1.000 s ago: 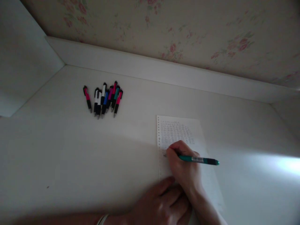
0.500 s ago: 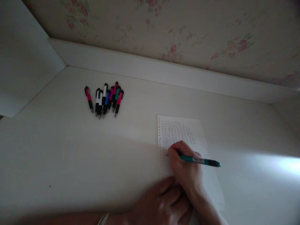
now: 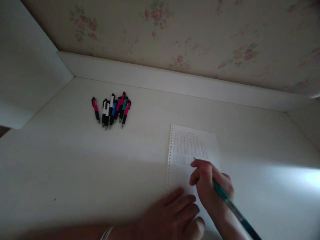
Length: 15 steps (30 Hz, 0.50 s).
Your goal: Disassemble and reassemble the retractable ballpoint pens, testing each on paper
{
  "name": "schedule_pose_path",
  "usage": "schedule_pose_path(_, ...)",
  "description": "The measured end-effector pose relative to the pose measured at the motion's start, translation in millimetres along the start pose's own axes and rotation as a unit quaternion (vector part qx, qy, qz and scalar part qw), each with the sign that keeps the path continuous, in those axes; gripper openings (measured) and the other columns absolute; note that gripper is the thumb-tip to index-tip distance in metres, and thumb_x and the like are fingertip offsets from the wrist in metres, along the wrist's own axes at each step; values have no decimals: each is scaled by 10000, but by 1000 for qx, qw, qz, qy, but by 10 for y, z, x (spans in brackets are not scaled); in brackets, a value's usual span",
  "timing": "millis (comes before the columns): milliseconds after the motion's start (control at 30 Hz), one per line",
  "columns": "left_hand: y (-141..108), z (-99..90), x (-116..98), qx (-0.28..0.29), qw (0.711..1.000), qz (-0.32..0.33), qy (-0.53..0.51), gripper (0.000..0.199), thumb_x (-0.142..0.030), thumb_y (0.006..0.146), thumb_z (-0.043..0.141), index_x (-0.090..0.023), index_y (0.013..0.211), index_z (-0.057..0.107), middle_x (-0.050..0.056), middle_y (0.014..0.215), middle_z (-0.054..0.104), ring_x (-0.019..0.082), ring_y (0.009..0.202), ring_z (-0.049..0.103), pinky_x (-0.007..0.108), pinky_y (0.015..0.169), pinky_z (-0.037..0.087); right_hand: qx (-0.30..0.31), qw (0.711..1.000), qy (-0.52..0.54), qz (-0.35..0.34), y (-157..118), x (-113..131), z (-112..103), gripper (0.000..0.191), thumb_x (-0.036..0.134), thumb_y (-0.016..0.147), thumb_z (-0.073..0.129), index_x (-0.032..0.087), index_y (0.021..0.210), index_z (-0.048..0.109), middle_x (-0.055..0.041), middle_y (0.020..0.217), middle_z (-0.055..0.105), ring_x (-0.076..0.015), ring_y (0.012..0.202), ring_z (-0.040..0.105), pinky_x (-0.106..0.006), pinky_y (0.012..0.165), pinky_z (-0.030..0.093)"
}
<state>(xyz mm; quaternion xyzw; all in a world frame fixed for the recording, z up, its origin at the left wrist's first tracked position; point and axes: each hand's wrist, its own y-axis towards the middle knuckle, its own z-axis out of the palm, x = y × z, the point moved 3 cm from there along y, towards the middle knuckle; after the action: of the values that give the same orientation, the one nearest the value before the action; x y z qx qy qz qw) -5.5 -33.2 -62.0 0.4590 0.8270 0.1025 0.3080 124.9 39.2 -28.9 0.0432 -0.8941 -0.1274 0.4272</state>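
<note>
My right hand (image 3: 212, 183) is closed around a green pen (image 3: 233, 208), its back end slanting down to the lower right. The tip shows just past my fingers, over the lower lines of handwriting on a sheet of paper (image 3: 213, 143) with punched holes along its left edge. Whether the tip touches the paper I cannot tell. My left hand (image 3: 175, 215) lies palm down across the sheet's lower left part, fingers slightly bent and spread, holding nothing. It covers the bottom of the sheet, and a pale band circles its wrist.
Several click pens (image 3: 113, 111) in pink, white, blue, purple and green lie bunched at the back left of the white desk (image 3: 100, 166). One pink pen (image 3: 95, 110) lies apart from them. A raised ledge (image 3: 160, 80) and flowered wallpaper stand behind.
My right hand has moved right along the paper, and the pen has swung to a steeper slant toward the lower right. My left hand's fingers have spread a little. The paper looks slightly turned.
</note>
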Motion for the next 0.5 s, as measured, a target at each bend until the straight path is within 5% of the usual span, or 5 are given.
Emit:
schedule_pose_path(67,-33,-6,16,-16,999,-12,-37,91,-246,1043,528,-183,995,573,10,1008,702,166,1031,641,367,1147,410,25,987,-68,-144,-54,45,-84,343,292,1021,549,204,693,599,49,467,546,-89,394,495,-242,453,381)
schedule_pose_path(167,-29,-55,15,-20,997,-8,-71,93,-277,1060,504,-212,1016,552,-2,1010,712,140,897,667,310,1038,498,39,955,-142,-256,-140,63,-150,371,212,982,636,208,630,515,61,481,493,-80,408,423,-274,472,323)
schedule_pose_path(500,130,-295,-53,-42,997,13,-64,163,-223,1072,472,-146,1174,574,-16,794,732,140,693,683,271,741,530,25,940,-206,-272,-307,28,-118,414,160,976,643,212,608,461,69,475,424,-91,426,351,-311,506,264)
